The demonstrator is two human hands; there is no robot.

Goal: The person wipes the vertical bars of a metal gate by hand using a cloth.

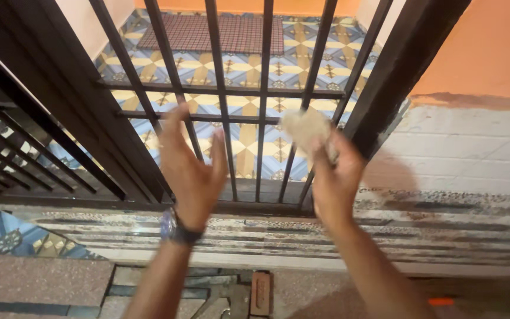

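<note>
My right hand (333,171) pinches a pale cloth (306,129) at twelve o'clock against the gate bars (262,106); my left hand (191,165), fingers spread, holds nothing.

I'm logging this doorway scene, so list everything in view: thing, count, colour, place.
metal gate: one, black bars, across the doorway ahead
patterned floor tiles: many, blue, yellow and white, beyond the gate
doormat: one, reddish-brown, far side on the tiles
threshold step: one, streaked grey stone, below the gate
wall: one, orange, upper right
wristwatch: one, dark, on the left wrist
cloth: one, pale beige, crumpled, in the right hand's fingers
left hand: open, empty, raised near the bars
right hand: gripping the cloth by a bar
</note>
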